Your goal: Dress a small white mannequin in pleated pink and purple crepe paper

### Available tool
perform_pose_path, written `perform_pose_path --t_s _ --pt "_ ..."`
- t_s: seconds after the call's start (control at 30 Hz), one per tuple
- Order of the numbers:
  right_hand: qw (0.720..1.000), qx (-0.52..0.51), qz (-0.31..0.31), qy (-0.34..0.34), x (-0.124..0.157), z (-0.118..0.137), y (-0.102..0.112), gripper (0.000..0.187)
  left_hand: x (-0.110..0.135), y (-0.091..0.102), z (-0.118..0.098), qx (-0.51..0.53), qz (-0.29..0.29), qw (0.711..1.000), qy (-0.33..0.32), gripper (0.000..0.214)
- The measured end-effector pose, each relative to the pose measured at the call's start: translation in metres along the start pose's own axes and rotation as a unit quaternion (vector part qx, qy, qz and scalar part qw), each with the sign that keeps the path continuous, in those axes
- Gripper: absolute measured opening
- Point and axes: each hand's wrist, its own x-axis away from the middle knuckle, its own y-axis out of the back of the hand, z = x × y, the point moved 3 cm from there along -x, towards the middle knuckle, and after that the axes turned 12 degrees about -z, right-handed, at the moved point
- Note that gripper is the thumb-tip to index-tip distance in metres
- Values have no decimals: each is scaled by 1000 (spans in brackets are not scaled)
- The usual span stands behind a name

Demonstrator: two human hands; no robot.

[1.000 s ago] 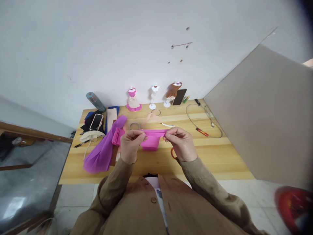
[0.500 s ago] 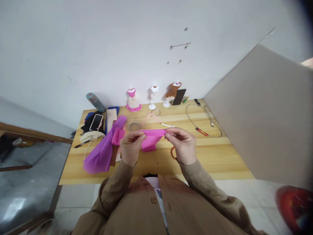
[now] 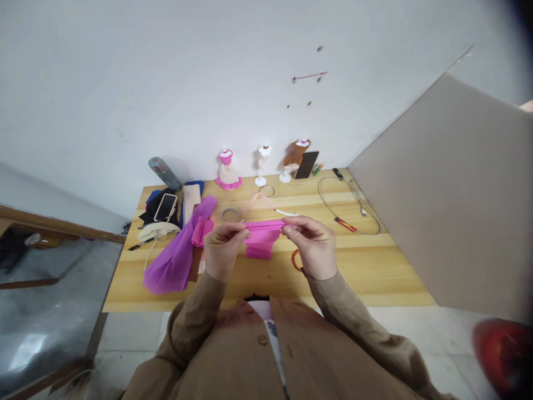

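**A:** What is shown, largest first?

**B:** A pale wall (image 3: 166,83) is fronted by a wooden table (image 3: 375,266), on whose left side a purple sheet (image 3: 175,260) is laid slantwise.

**A:** And the hands?

**B:** Both are occupied. One end of a pink strip (image 3: 260,244) is pinched between the thumb and fingers of the left hand (image 3: 225,250); the other end is pinched likewise by the right hand (image 3: 314,250).

**A:** How is the strip aligned?

**B:** It is held over the middle of the table, its long axis marked by a taut, folded upper band. That band is stretched left to right, nearly parallel to the table's front edge, the right end raised slightly higher. A flap is pointed down from it, toward the wearer's body; whether its lower end is rested on the wood cannot be judged from overhead.

**A:** Has anything been altered since half a second ago?

**B:** Little. Both pinches are kept, but the flap, then slanted leftward, is now swung slightly right.

**A:** And the smaller items?

**B:** Three dress forms (image 3: 228,169) are lined up along the back; a folded pink bundle (image 3: 202,230) is seen beside the left hand, an orange loop (image 3: 293,260) beside the right.
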Motion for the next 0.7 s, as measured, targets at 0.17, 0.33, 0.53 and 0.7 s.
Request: perform_pose_path --t_s 0.17,0.33,0.53,0.7 --pt "999 23 -3 24 0 4 0 12 -2 4 1 -49 -12 995 -82 6" --pt "1000 12 -4 15 0 3 1 12 -5 4 1 -57 8 994 -95 7" --pt "1000 5 -4 12 2 4 1 12 -3 -1 0 -1 6 1000 -25 8" --pt "1000 11 -6 19 1 6 1 12 -2 -2 1 13 -5 1000 -11 11"
